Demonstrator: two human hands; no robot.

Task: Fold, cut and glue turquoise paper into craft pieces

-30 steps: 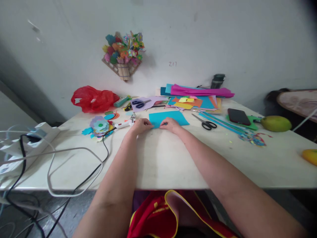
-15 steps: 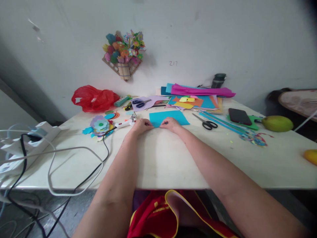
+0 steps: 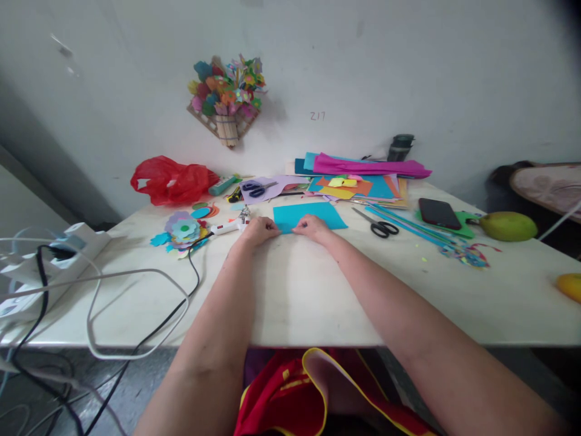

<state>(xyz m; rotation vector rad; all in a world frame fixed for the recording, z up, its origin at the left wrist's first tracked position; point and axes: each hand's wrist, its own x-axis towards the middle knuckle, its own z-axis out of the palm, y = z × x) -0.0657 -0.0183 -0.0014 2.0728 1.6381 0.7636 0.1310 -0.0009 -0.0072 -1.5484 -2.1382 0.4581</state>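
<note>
A sheet of blue paper (image 3: 313, 213) lies on the white table (image 3: 299, 290) in front of me. My left hand (image 3: 262, 231) pinches its near left corner, fingers closed. My right hand (image 3: 312, 230) is closed on the near edge, a short way to the right. Fingers cover part of that edge, so whether it is folded there is hard to make out. Just left of my left hand lies a white glue gun (image 3: 227, 227) with a black cord. Black-handled scissors (image 3: 381, 226) rest to the right of the paper.
Paper flowers (image 3: 184, 229) and a red plastic bag (image 3: 175, 181) lie at left, near a power strip (image 3: 54, 272) with tangled cords. Behind are stacked coloured sheets (image 3: 376, 188) and purple-handled scissors (image 3: 258, 189). Paper strips (image 3: 408, 225), a phone (image 3: 439, 214) and a green mango (image 3: 508, 226) are at right.
</note>
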